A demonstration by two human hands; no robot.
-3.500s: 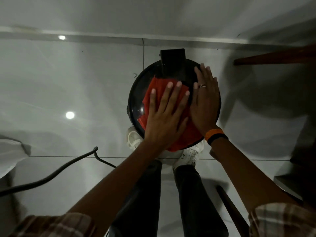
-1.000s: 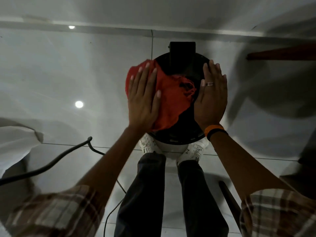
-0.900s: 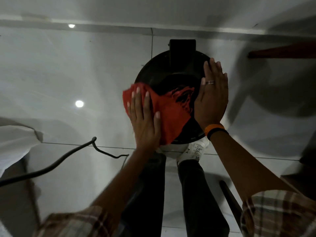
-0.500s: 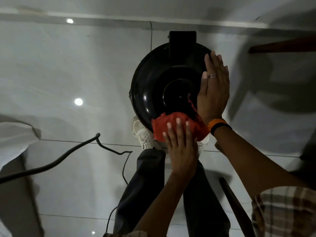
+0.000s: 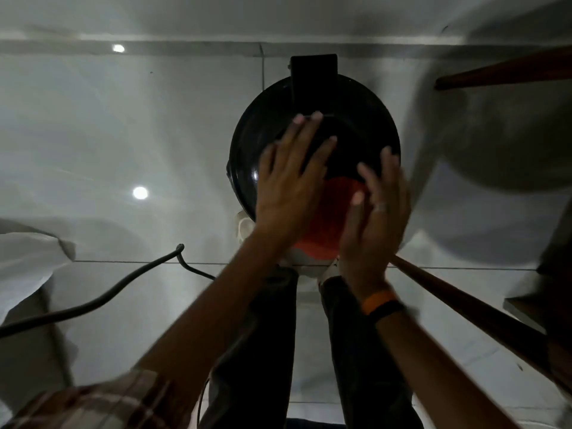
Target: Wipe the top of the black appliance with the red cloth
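The round black appliance (image 5: 365, 119) stands on the floor below me, with a black upright handle (image 5: 313, 77) at its far side. The red cloth (image 5: 329, 218) lies on the near part of its top, between my two hands. My left hand (image 5: 289, 184) lies flat over the lid with its fingers spread, its palm on the cloth's left part. My right hand (image 5: 376, 212) is raised off the lid at the cloth's right edge, fingers curled and blurred. Both hands hide part of the cloth.
A dark cable (image 5: 102, 300) runs across the glossy tiled floor (image 5: 123, 134) at the left. White fabric (image 5: 24, 261) sits at the far left. Dark wooden furniture legs (image 5: 464, 305) cross at the right. My legs and white shoes stand just under the appliance.
My left hand has slid from the near rim up over the lid. My right hand has left the right side of the lid and come in beside the cloth.
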